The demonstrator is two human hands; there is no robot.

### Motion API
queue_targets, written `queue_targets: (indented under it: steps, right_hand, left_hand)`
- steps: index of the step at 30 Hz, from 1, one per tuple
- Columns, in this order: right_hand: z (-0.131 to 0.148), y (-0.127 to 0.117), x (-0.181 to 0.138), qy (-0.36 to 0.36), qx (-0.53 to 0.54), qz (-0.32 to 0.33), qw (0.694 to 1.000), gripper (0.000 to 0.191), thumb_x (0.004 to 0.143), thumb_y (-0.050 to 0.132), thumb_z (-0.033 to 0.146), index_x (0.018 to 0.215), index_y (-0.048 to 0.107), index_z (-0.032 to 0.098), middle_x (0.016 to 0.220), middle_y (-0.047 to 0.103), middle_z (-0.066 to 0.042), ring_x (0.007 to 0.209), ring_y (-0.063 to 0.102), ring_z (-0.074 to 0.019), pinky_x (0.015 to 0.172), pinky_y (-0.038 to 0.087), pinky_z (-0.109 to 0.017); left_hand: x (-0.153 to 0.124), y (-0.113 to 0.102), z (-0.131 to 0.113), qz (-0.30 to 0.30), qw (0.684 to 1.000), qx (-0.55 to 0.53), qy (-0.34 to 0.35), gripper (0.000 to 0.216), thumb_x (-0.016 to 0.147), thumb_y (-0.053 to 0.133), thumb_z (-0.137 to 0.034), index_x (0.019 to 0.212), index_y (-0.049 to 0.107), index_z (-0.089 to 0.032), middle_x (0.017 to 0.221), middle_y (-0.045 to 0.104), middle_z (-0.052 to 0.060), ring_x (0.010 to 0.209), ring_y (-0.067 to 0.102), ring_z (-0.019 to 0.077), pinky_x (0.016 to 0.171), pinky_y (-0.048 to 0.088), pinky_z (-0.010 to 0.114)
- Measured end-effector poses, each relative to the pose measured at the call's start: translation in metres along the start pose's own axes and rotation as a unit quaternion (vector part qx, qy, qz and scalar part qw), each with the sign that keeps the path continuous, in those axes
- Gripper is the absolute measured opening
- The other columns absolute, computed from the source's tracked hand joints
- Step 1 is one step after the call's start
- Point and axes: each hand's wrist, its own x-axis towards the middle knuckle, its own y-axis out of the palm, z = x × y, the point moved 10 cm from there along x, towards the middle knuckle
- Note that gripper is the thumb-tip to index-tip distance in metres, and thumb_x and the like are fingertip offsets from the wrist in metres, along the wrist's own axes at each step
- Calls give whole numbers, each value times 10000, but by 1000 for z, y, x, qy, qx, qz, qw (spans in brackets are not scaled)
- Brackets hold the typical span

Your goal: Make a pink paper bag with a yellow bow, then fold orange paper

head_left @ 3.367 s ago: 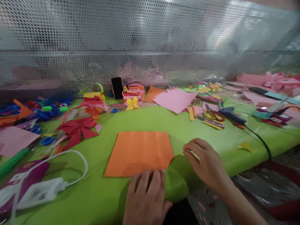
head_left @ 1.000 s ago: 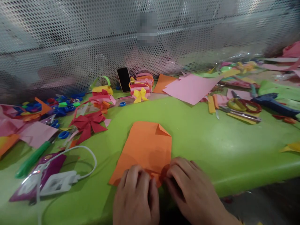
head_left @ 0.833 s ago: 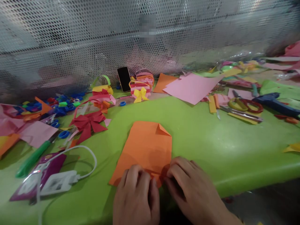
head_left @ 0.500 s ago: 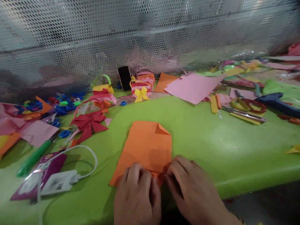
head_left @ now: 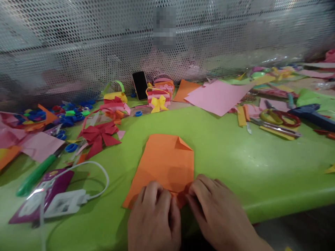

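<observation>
A sheet of orange paper [head_left: 167, 160] lies on the green tabletop [head_left: 220, 157] in front of me, its far right corner folded over. Along its near edge, my left hand [head_left: 157, 216] presses down with curled fingers. My right hand [head_left: 214, 209] pinches the near right corner between thumb and fingers. A small folded part of the near edge shows between the two hands; the rest of that edge is hidden under the fingers.
Left of the paper lie a white adapter [head_left: 65, 203] with its cable, a green-handled tool [head_left: 36, 176] and a red paper bow [head_left: 100, 135]. A phone [head_left: 140, 85] leans at the back near pink paper [head_left: 220, 97]. Scissors [head_left: 270, 116] and a blue glue gun [head_left: 314, 113] lie right.
Both hands stay at the near edge of the orange paper, almost unmoved. The view has shifted slightly.
</observation>
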Motion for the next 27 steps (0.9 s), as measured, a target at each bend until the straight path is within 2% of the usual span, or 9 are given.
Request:
queue_targets:
  steps: [8,12,14,16,18,21,24,27]
  right_hand:
    - [0,0,2,2,-7,6,1000,233,856,350,151,653,442,220,579,544,-6,459,496,-180,503,259,-276]
    - [-6,-2,3,22,16,7,1000,225,866,398,179,649,440,218,577,552,2,448,509,-161,473,241,-256]
    - [-10,-1,3,32,31,14,999,203,847,457,195,645,446,213,575,558,6,447,516,-151,458,221,-248]
    - [-13,1,3,39,38,22,998,180,806,514,190,636,457,208,568,565,13,448,520,-144,450,198,-244]
    - [-17,4,3,53,45,34,997,167,768,547,177,624,466,202,564,571,19,453,520,-134,448,181,-240]
    - [-22,7,2,77,61,46,994,164,750,548,168,607,473,194,554,565,26,460,508,-116,454,174,-237]
    - [-23,8,2,85,68,48,993,162,756,534,161,606,481,190,559,568,24,460,499,-108,461,169,-239]
    - [-23,8,2,91,64,54,992,160,758,546,170,611,486,191,562,573,23,460,493,-110,464,165,-242]
  left_hand:
    - [1,1,-4,10,1000,17,12,217,852,418,-173,654,500,-205,770,497,13,693,488,167,602,352,309]
    - [-3,-6,-1,-32,999,-1,25,178,879,445,-229,716,510,-206,738,497,7,687,494,163,632,389,302]
    - [-7,-13,-2,-72,996,-12,48,100,871,485,-255,814,543,-198,795,533,24,746,518,169,680,423,298]
    - [-10,-16,-3,-97,993,-13,71,111,860,502,-231,927,588,-206,923,576,51,837,533,180,733,440,299]
    - [-12,-15,-7,-93,991,-7,98,228,858,484,-175,1021,622,-256,1028,606,44,910,533,191,770,438,307]
    - [-15,-12,-15,-77,986,5,150,306,851,490,-144,1074,640,-290,1072,659,-5,971,529,192,789,417,307]
    - [-21,-14,-18,-76,978,31,190,282,850,530,-217,1108,639,-244,1108,680,-24,1007,513,193,815,390,312]
    - [-32,-18,-22,-103,965,73,232,374,868,490,-405,1156,621,-206,1135,683,-13,1025,485,215,867,358,355]
